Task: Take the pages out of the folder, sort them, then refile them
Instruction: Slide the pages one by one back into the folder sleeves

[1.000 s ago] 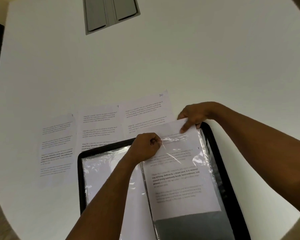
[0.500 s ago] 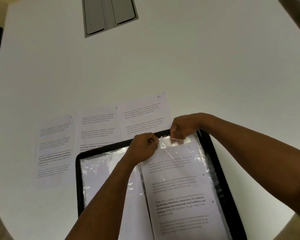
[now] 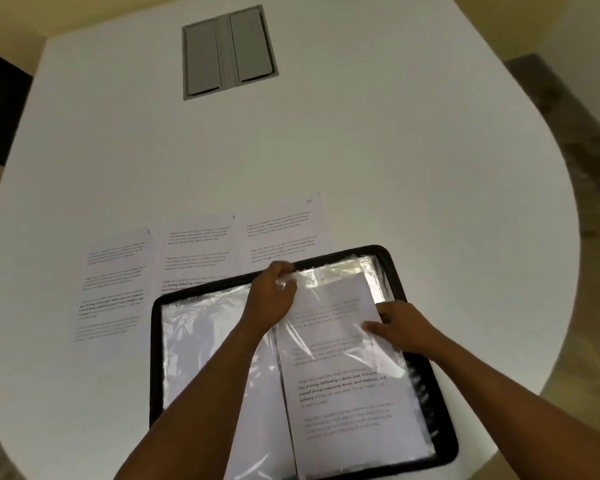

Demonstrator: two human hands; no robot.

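A black-rimmed folder (image 3: 156, 344) lies open on the white table, its clear plastic sleeves facing up. A printed page (image 3: 347, 372) sits inside the right-hand sleeve, almost fully in. My left hand (image 3: 272, 294) pinches the top edge of that sleeve near the folder's spine. My right hand (image 3: 400, 329) rests on the page's right edge, thumb and fingers against the sleeve. Three printed pages lie in a row beyond the folder: one at the left (image 3: 113, 282), one numbered 9 (image 3: 198, 251), one numbered 10 (image 3: 284, 230).
A grey recessed panel (image 3: 227, 51) with two flaps sits in the table's far middle. The table's curved edge (image 3: 329, 216) runs down the right side, with dark floor beyond it.
The page slid down into the right sleeve. My right hand moved from the page's top edge down to its right side. My left hand kept its pinch on the sleeve.
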